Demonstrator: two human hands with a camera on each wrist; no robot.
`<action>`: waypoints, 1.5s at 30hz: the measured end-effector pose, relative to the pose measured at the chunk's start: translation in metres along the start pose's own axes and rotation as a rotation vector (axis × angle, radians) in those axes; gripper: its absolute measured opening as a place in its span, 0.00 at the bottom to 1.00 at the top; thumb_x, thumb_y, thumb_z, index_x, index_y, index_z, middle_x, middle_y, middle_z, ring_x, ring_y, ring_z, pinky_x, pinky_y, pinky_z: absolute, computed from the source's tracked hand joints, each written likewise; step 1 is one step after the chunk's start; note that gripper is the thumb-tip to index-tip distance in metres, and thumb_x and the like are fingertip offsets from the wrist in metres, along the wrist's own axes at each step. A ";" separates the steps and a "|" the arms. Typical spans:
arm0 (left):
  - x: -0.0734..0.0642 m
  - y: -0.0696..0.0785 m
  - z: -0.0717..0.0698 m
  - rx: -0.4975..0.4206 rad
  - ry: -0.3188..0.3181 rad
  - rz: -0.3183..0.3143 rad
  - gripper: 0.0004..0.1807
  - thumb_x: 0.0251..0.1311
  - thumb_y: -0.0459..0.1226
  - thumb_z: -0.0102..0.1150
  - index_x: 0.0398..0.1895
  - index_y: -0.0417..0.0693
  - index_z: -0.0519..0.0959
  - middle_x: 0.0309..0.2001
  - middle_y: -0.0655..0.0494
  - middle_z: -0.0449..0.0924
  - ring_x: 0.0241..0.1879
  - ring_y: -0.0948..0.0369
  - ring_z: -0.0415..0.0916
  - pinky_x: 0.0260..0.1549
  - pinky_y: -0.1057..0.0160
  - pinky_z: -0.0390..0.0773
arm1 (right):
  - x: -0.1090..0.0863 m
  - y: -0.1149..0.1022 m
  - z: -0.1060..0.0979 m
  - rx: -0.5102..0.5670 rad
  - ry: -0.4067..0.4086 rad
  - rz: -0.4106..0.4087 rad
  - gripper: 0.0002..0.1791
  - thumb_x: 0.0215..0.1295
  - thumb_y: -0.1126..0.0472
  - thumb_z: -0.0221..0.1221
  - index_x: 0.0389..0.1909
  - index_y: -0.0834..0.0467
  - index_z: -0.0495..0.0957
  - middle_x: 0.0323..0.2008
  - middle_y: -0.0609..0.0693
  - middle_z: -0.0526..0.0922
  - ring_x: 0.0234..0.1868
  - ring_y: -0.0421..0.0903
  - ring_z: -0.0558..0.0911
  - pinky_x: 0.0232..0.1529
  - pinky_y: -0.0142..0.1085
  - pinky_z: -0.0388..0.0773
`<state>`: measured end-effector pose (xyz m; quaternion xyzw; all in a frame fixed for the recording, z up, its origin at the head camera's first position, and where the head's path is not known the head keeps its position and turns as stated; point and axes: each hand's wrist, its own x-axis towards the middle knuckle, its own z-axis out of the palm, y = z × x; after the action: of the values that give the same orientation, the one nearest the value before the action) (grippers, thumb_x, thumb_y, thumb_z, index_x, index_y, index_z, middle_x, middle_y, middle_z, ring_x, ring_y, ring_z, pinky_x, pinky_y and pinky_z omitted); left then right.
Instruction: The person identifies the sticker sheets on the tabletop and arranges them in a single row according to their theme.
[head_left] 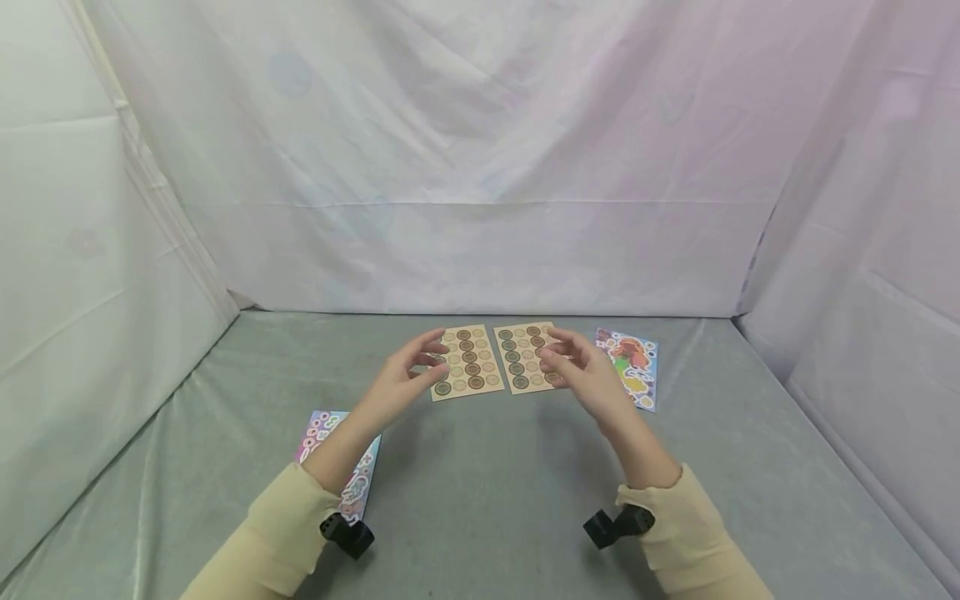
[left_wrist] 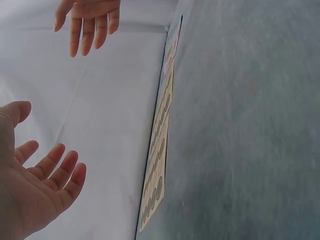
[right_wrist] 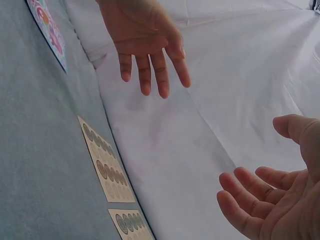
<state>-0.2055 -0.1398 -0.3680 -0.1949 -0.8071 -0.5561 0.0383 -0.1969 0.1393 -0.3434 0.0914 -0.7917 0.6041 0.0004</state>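
Two tan sheets of round stickers lie side by side on the grey cloth, a left one [head_left: 471, 358] and a right one [head_left: 517, 360]. In the head view my left hand [head_left: 401, 379] overlaps the left sheet's edge, its fingers spread and relaxed, holding nothing. Opposite it, my right hand [head_left: 588, 379] overlaps the right tan sheet, also with loose fingers and no object in them. Both wrist views show the hands raised above the cloth, palms facing each other across a gap; the left hand [left_wrist: 45, 185] and right hand [right_wrist: 275, 195] appear close up there.
Beside the right hand lies a colourful sticker sheet [head_left: 637, 367] with a blue edge. Another, pink and blue sticker sheet [head_left: 363, 479] is partly covered by the left forearm. White curtains [head_left: 480, 250] enclose the grey table [head_left: 480, 500] at the back and both sides.
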 end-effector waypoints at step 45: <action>0.048 0.014 0.093 -0.063 -0.051 0.018 0.30 0.65 0.41 0.57 0.69 0.48 0.64 0.56 0.45 0.74 0.52 0.53 0.73 0.43 0.55 0.78 | 0.002 0.009 -0.087 -0.053 0.212 0.054 0.35 0.72 0.46 0.50 0.72 0.59 0.56 0.61 0.62 0.68 0.42 0.34 0.78 0.40 0.25 0.77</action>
<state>-0.2300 -0.0382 -0.3778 -0.2172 -0.7880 -0.5758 0.0166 -0.2094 0.2245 -0.3282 0.0054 -0.8050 0.5890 0.0703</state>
